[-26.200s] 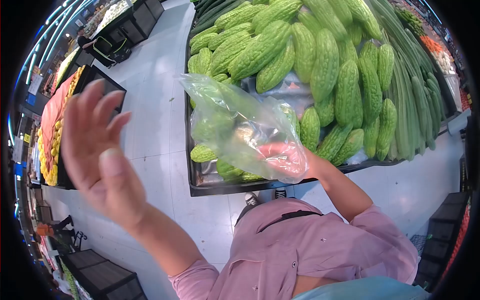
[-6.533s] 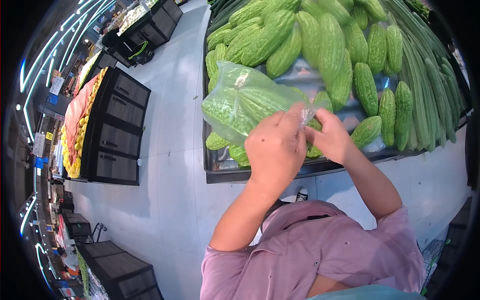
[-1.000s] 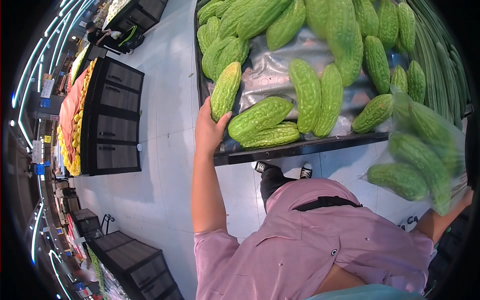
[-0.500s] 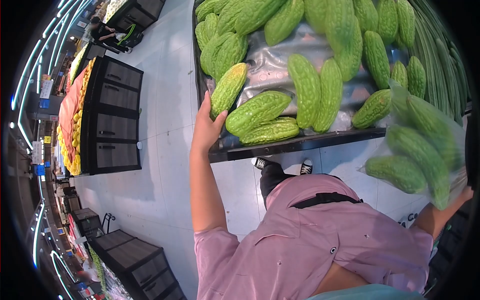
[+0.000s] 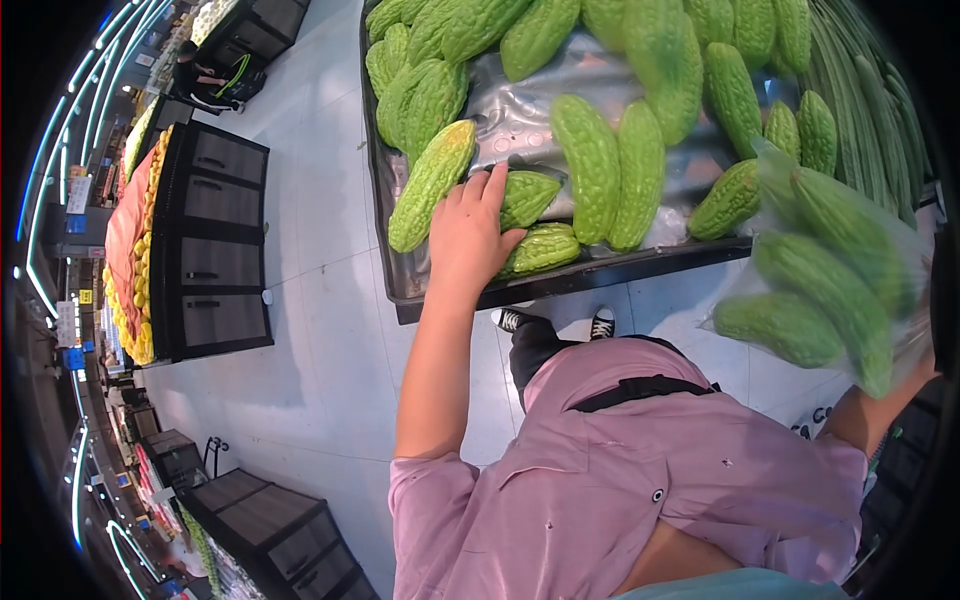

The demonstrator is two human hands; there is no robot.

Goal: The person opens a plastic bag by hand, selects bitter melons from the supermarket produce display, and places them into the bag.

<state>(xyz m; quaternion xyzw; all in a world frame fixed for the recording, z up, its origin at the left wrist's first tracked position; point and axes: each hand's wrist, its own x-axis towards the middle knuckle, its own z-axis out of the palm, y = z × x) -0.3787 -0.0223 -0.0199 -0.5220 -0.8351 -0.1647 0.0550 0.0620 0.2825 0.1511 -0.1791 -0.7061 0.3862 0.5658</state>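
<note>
My left hand rests palm down with fingers spread over a green bitter melon near the stand's front left corner. A yellow-tipped bitter melon lies just left of it, and another bitter melon is beneath to the right. Two longer melons lie side by side farther right. At the right edge a clear plastic bag with several bitter melons hangs from my right hand, whose fingers are mostly hidden at the dark image border.
The black stand has a pile of melons at the back and long thin gourds at the right. Leftward are a cabinet with yellow fruit, the pale floor and a distant person. Two shoes show below the stand.
My left hand has let go of the yellow-tipped melon and moved right onto the neighbouring one. The yellow-tipped melon now leans farther left. The filled bag still hangs at the right.
</note>
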